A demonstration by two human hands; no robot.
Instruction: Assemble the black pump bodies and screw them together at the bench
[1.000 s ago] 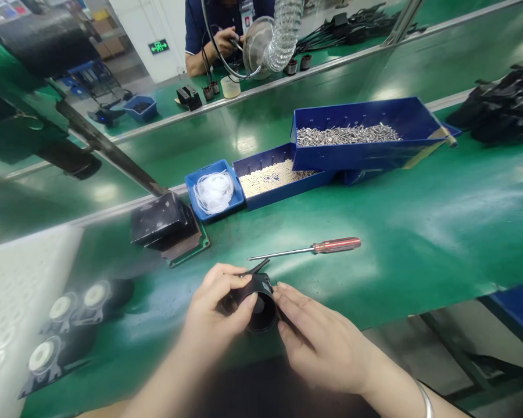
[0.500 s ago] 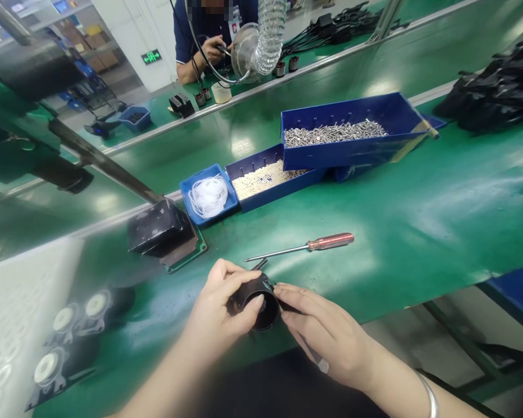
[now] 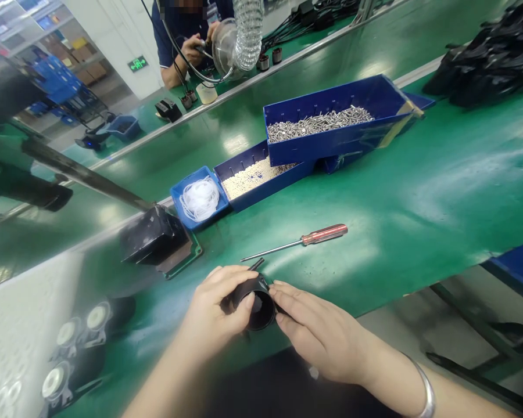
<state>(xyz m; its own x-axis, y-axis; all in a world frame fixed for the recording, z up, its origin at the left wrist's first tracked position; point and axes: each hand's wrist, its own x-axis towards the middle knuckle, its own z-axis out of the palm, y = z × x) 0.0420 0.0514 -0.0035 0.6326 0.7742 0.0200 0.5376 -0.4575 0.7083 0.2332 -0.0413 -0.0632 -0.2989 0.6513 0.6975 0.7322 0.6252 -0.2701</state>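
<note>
My left hand (image 3: 220, 305) is closed around a black cylindrical housing (image 3: 264, 322), thumb at its open round end and fingers over its top. The round mouth faces toward me, and a thin dark stem sticks out beyond my fingers. My right hand (image 3: 318, 334) presses its fingertips together against the housing's right side. Something slim and dark lies mostly hidden under those fingers, and a small pale tip (image 3: 314, 372) shows below the palm. Just beyond the hands, a screwdriver (image 3: 325, 234) with a red handle lies on the green table mat (image 3: 387, 232).
Blue bins hold metal screws (image 3: 318, 125), small cream-coloured pieces (image 3: 250, 179) and clear tubing (image 3: 199, 199). A black metal base (image 3: 152, 235) with a post stands left. Black parts with white discs (image 3: 97, 316) lie lower left. Dark parts (image 3: 483, 58) are piled right. A co-worker (image 3: 192, 49) sits opposite.
The view has shifted slightly, so the bins and screwdriver appear a little further left. Both hands keep their hold at the housing; the slim thing under my right hand shows less.
</note>
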